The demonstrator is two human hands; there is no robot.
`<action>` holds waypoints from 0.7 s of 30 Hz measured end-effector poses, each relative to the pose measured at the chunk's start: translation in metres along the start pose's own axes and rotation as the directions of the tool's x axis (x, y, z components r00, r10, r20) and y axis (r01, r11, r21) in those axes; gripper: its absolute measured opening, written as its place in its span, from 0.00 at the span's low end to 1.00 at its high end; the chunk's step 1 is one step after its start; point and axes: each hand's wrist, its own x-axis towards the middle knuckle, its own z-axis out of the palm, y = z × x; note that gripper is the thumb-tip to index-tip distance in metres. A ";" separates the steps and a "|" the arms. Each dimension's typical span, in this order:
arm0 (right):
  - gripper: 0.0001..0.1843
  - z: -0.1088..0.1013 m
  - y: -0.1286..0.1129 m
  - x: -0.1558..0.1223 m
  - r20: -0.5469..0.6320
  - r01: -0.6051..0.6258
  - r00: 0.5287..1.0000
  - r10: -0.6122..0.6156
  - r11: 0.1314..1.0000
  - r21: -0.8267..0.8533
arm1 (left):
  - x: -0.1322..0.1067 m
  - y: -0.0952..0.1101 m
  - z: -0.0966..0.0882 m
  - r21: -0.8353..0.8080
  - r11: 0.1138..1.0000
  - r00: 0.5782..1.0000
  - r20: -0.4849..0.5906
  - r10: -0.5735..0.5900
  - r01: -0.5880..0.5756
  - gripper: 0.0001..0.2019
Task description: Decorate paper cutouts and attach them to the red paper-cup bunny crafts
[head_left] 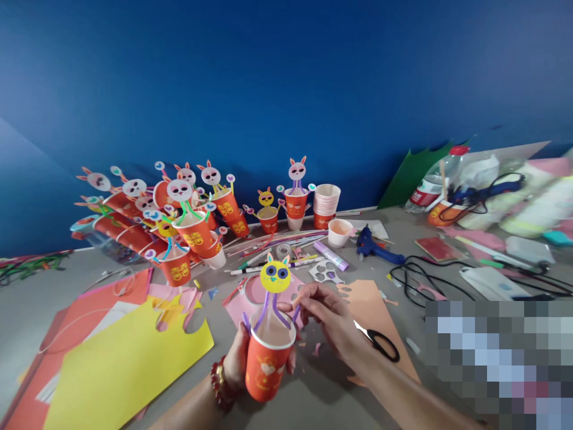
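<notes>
My left hand (pixel 237 358) is wrapped around a red paper cup (pixel 267 364) with a white rim and gold print. Out of this cup rises a yellow paper animal face (pixel 275 276) with ears and dark eyes, on purple pipe cleaners (pixel 264 310). Two purple ends bend outward over the rim. My right hand (pixel 329 313) is closed in a pinch beside the right-hand purple end. Something small and pale orange shows by its fingertips; I cannot make out what it is. Beneath my right wrist, black-handled scissors (pixel 387 346) lie on an orange paper sheet (pixel 369 298).
Several finished cup figures (pixel 190 233) crowd the left back. Stacked cups (pixel 326 206), a white cup (pixel 339 233), a glue stick (pixel 331 255) and a blue glue gun (pixel 376 246) stand or lie behind. Yellow paper (pixel 129 364) is at left, black cable (pixel 430 278) at right.
</notes>
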 end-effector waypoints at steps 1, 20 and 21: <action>0.13 0.000 0.001 0.001 -0.008 -0.003 1.000 0.003 1.000 0.015 | 0.000 0.000 0.000 0.008 1.000 1.000 0.002 0.007 -0.007 0.40; 0.18 0.006 -0.002 0.004 -0.148 -0.040 0.988 0.047 0.998 0.051 | -0.004 0.012 -0.002 0.038 0.999 0.996 -0.091 -0.025 0.029 0.40; 0.17 0.006 0.000 0.004 -0.146 -0.032 0.989 0.039 0.998 0.049 | -0.005 0.012 -0.002 0.037 0.998 0.996 -0.086 -0.039 0.042 0.39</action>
